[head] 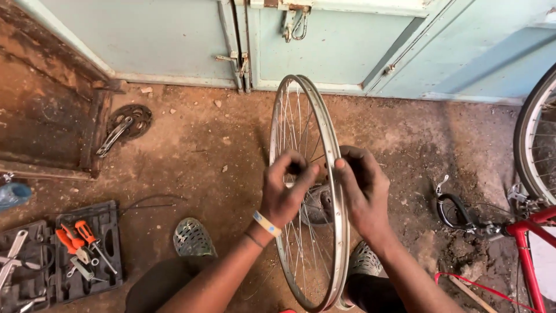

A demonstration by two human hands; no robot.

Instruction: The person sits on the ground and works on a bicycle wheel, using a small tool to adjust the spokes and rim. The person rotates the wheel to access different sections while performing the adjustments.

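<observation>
Head view. The wheel [310,191], bare rim with spokes, stands upright and edge-on between the knees. The left hand [285,188] pinches the spokes on the rim's left side, fingers curled in. The right hand [362,188] grips the rim's right side, thumb on the rim edge. Both hands sit at mid-height of the wheel, close together with the rim between them.

Containers: an open tool case [58,255] lies on the floor well left of the left hand and below it. It holds orange-handled screwdrivers [78,235] and wrenches [14,249].

Edges and room: a crankset [124,124] lies far left and above the left hand, by a wooden frame. A red bicycle [530,232] stands well right of the right hand. Pale doors [347,40] close the far side. Bare dirt floor [197,145] lies open between the left hand and the case.
</observation>
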